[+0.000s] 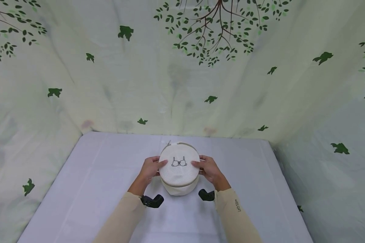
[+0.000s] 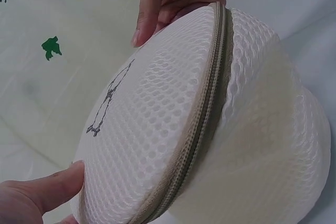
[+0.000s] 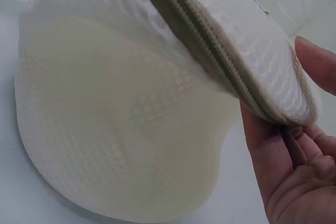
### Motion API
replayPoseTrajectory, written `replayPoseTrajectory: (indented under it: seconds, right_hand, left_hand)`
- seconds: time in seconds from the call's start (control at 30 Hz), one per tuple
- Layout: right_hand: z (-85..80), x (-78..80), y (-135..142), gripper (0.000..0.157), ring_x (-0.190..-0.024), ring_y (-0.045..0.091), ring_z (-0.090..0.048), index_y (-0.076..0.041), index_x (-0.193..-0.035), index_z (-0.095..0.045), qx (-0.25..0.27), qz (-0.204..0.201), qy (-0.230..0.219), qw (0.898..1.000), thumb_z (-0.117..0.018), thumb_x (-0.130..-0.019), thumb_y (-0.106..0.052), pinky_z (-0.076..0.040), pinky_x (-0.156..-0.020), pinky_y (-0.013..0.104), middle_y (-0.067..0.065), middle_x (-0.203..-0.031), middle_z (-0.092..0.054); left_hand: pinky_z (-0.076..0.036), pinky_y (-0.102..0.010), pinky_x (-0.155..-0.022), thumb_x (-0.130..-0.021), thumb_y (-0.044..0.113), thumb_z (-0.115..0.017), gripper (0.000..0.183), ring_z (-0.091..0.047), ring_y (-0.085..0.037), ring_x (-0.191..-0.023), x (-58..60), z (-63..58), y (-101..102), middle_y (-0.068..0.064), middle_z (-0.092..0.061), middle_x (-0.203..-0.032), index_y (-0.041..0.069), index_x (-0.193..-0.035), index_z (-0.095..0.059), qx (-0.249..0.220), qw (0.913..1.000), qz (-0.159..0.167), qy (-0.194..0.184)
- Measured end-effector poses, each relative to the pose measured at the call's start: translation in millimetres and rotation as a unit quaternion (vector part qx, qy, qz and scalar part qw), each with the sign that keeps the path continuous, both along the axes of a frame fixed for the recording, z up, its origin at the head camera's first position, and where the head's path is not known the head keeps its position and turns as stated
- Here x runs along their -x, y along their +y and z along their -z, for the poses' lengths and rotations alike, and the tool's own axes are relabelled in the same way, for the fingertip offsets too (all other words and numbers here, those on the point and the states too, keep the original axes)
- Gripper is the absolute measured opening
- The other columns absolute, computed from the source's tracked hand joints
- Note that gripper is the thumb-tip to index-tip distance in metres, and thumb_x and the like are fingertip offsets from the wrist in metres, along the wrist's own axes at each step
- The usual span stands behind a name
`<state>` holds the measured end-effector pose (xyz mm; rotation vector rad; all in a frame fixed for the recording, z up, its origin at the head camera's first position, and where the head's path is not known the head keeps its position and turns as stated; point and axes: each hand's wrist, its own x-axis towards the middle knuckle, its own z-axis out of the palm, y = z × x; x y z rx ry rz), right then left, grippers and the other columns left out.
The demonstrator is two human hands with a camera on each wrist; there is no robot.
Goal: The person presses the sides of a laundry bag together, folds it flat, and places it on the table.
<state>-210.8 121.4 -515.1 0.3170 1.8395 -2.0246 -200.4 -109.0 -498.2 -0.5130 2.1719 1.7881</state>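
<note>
A round white mesh bra laundry bag [image 1: 178, 177] stands on the table with its lid side tilted toward me. A bra outline [image 1: 179, 163] is drawn on the lid. My left hand [image 1: 151, 168] grips the lid's left edge, thumb on top. On the opposite edge, my right hand [image 1: 211, 169] holds on in the same way, fingers beneath the rim. A beige zipper [image 2: 210, 87] runs round the rim and looks closed along the stretch in the left wrist view. Below it the soft mesh side wall [image 3: 115, 129] bulges out, cream padding showing through.
The table [image 1: 109, 189] has a pale cover. A hanging cloth [image 1: 158, 84] printed with branches and green leaf shapes encloses its back and sides. Black wrist devices [image 1: 152, 201] are strapped at both beige sleeves [image 1: 121, 216].
</note>
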Motion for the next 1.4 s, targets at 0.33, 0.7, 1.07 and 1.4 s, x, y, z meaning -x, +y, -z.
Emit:
replayPoseTrajectory:
  seconds: [0.33, 0.7, 1.07, 1.4]
  right_hand:
    - [4.3, 2.9, -4, 0.048, -0.073, 0.02, -0.066, 0.001, -0.12, -0.051, -0.01, 0.015, 0.012, 1.0, -0.07, -0.077, -0.006, -0.054, -0.06, 0.028, 0.014, -0.097, -0.066]
    - [4.8, 1.1, -5, 0.044, -0.074, 0.019, -0.066, 0.002, -0.118, -0.052, -0.005, 0.018, 0.015, 1.0, -0.068, -0.077, -0.003, -0.054, -0.06, 0.029, 0.014, -0.095, -0.067]
    - [5.9, 0.7, -6, 0.045, -0.076, 0.02, -0.066, 0.001, -0.119, -0.052, -0.017, 0.021, 0.017, 0.999, -0.069, -0.077, -0.004, -0.054, -0.062, 0.03, 0.015, -0.097, -0.066]
    - [6.2, -0.7, -7, 0.052, -0.079, 0.017, -0.062, -0.001, -0.124, -0.048, -0.049, 0.035, 0.03, 0.998, -0.07, -0.077, -0.007, -0.053, -0.067, 0.029, 0.014, -0.102, -0.062]
  left_hand:
    - [-0.052, -0.028, -0.061, -0.084, 0.018, -0.065, 0.038, -0.062, -0.015, -0.071, 1.5, 3.2, 1, -0.012, -0.065, -0.1, 0.003, -0.118, -0.057, 0.005, 1.0, 0.0, 0.005]
    - [-0.051, -0.027, -0.063, -0.083, 0.02, -0.066, 0.04, -0.062, -0.015, -0.074, 1.9, 13.3, -2, -0.01, -0.066, -0.097, 0.002, -0.118, -0.057, -0.001, 0.9996, 0.008, 0.029]
    - [-0.051, -0.025, -0.061, -0.083, 0.017, -0.067, 0.043, -0.06, -0.014, -0.073, -1.4, -4.5, 2, -0.013, -0.062, -0.1, 0.001, -0.121, -0.055, 0.027, 0.9995, 0.006, 0.016]
    - [-0.046, -0.023, -0.064, -0.081, 0.02, -0.068, 0.053, -0.054, -0.018, -0.084, 0.0, 1.5, 2, -0.011, -0.055, -0.111, 0.009, -0.129, -0.049, 0.07, 0.9967, 0.019, 0.037]
